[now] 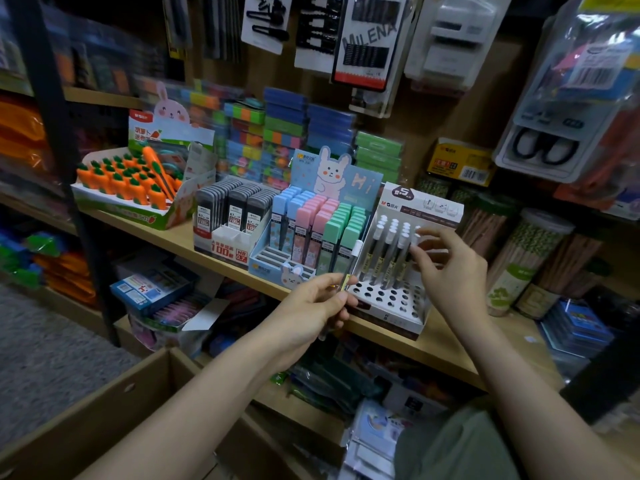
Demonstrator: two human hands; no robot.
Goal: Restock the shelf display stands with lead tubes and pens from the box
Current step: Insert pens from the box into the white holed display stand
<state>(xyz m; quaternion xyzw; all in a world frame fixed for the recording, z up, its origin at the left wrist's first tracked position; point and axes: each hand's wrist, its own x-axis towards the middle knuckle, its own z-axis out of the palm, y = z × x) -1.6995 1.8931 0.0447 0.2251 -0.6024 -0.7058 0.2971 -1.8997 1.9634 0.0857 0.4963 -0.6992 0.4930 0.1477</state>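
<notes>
My left hand [317, 303] grips a white-capped pen [351, 263] upright, just left of the white pen display stand [394, 299] on the wooden shelf. Several white-capped pens [389, 251] stand in the stand's back rows; its front holes are bare. My right hand [446, 268] reaches over the stand, its fingertips at the cap of the rightmost pen; whether it pinches that pen I cannot tell. To the left stand a blue tray of pastel lead tubes [318, 223] and a white tray of black lead tubes [235, 206]. The cardboard box [114, 407] sits open at lower left.
A carrot-pen display [131, 181] stands further left on the shelf. Jars of pencils [526, 258] crowd the right. Hanging blister packs [374, 39] hang above. Packed goods fill the lower shelf [166, 296]. The wooden shelf edge [433, 351] runs diagonally.
</notes>
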